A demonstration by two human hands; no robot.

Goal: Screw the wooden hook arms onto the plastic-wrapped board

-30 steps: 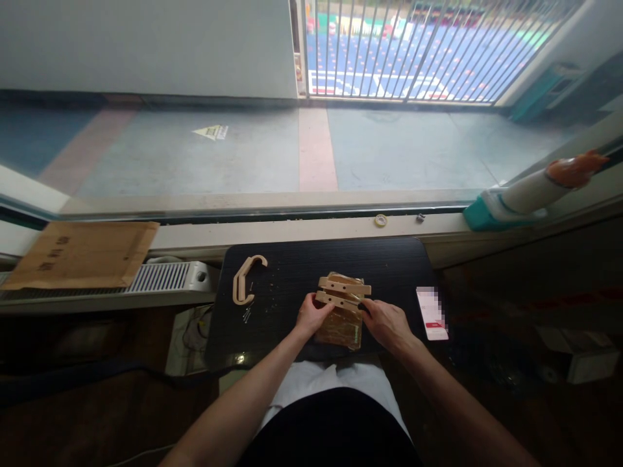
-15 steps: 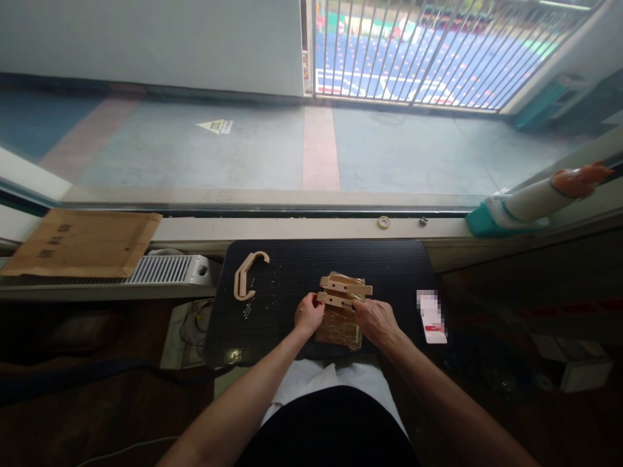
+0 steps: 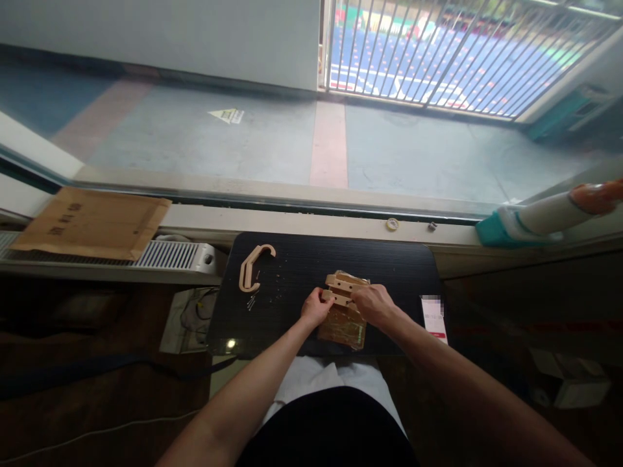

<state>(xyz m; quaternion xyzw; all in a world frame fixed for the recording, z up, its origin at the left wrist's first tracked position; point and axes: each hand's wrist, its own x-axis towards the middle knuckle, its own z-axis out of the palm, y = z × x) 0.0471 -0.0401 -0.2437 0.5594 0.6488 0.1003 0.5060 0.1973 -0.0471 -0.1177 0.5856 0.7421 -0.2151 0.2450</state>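
A small wooden assembly of pale slats (image 3: 342,286) lies on a brownish packet (image 3: 343,328) near the front middle of a black tabletop (image 3: 302,259). My left hand (image 3: 316,307) is closed on the left end of the near slat. My right hand (image 3: 372,303) is curled over the right part of the slats, its fingers pressed down on them; whether it holds a small tool is hidden. A C-shaped wooden piece (image 3: 254,266) lies at the table's left, with a few small nails (image 3: 252,301) beside it.
A phone (image 3: 434,318) lies at the table's right edge. A brown envelope (image 3: 92,222) rests on a white heater (image 3: 170,255) to the left. A tape roll (image 3: 392,224) sits on the sill below the window. A white and teal object (image 3: 535,218) lies at right.
My right hand has slid left over the slats, covering more of them. My left hand keeps its hold on the left end. The view has tipped slightly.
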